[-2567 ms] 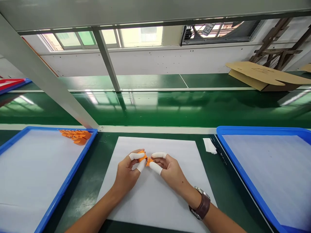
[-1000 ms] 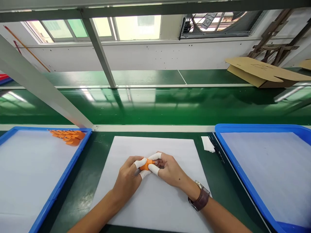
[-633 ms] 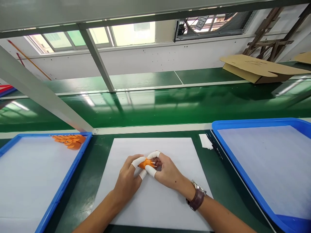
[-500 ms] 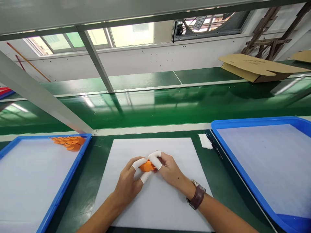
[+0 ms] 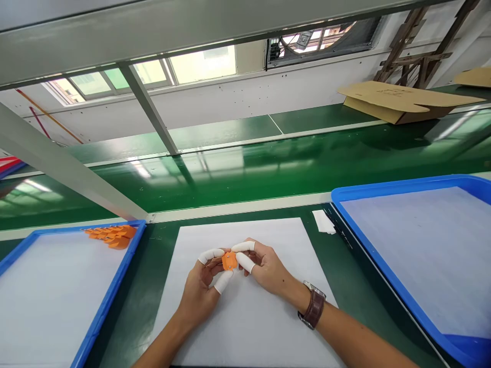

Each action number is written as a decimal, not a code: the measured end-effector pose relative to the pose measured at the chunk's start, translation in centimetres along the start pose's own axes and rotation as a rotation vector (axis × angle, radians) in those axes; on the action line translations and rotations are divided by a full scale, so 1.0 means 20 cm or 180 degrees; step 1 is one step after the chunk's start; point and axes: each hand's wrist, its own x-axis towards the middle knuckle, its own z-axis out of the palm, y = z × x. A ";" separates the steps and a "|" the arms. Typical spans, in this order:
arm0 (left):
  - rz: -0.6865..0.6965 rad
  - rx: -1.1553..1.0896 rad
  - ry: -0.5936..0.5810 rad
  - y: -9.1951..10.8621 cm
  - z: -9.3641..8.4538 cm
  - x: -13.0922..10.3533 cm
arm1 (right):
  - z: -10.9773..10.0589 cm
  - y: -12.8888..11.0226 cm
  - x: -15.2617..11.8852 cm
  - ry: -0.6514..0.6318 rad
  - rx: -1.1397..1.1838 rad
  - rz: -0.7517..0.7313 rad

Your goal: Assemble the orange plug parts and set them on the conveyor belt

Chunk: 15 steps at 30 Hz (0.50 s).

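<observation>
A small orange plastic part (image 5: 229,261) is held up over the white sheet (image 5: 261,322), a flat face with small metal-looking spots turned toward me. My left hand (image 5: 201,286) closes on its left side, white finger cots on the index finger and thumb. From the right, my right hand (image 5: 261,263) pinches its edge between thumb and index finger, both in white cots too. The other fingertips are partly hidden behind the part. Several similar orange parts (image 5: 120,241) lie grouped in the far right corner of the left blue tray (image 5: 111,294).
On the right stands another blue tray (image 5: 368,250) lined with white. White scraps (image 5: 323,222) lie beside it near thin dark strips. A grey metal post (image 5: 76,168) slants down behind the left tray. Cardboard (image 5: 406,97) rests on the far green bench.
The orange part has been turned, so its flat face with spots now shows. My left fingers have spread a little wider around it. The view has tilted slightly.
</observation>
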 end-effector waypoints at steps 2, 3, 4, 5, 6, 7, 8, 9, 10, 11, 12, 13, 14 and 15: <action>0.0030 -0.0017 0.0006 0.00 0.00 0.00 | 0.00 0.00 0.00 0.0007 -0.0109 -0.0058; 0.0054 0.0008 0.0003 0.00 0.00 0.00 | 0.00 0.00 0.00 0.0012 -0.0161 -0.0077; 0.0077 0.0053 0.0000 0.00 0.00 0.00 | 0.00 0.00 0.00 0.0020 -0.0207 -0.0093; 0.0106 0.0115 -0.0008 0.00 0.00 0.00 | 0.00 -0.01 0.00 0.0026 -0.0243 -0.0105; 0.0142 0.0189 -0.0017 0.00 0.00 0.00 | 0.00 -0.01 0.00 0.0024 -0.0277 -0.0116; 0.0187 0.0268 -0.0029 0.00 0.00 0.00 | 0.00 -0.01 0.00 0.0016 -0.0311 -0.0126; 0.0248 0.0346 -0.0047 0.00 0.00 0.00 | 0.00 -0.02 0.00 0.0000 -0.0343 -0.0140; 0.0326 0.0427 -0.0072 0.00 0.00 0.00 | 0.00 -0.02 0.00 -0.0019 -0.0374 -0.0159; 0.0412 0.0514 -0.0097 0.00 0.00 0.01 | 0.00 -0.01 0.00 -0.0038 -0.0408 -0.0181; 0.0493 0.0603 -0.0121 0.01 0.00 0.01 | 0.00 -0.01 0.00 -0.0042 -0.0447 -0.0204; 0.0556 0.0688 -0.0137 0.01 0.00 0.02 | 0.01 0.00 0.00 -0.0035 -0.0497 -0.0222; 0.0592 0.0762 -0.0142 0.01 0.00 0.02 | 0.01 0.01 -0.01 -0.0019 -0.0559 -0.0226; 0.0596 0.0813 -0.0135 0.02 0.00 0.02 | 0.01 0.02 -0.01 -0.0002 -0.0628 -0.0215; 0.0582 0.0828 -0.0110 0.02 0.00 0.03 | 0.01 0.04 -0.01 0.0011 -0.0704 -0.0197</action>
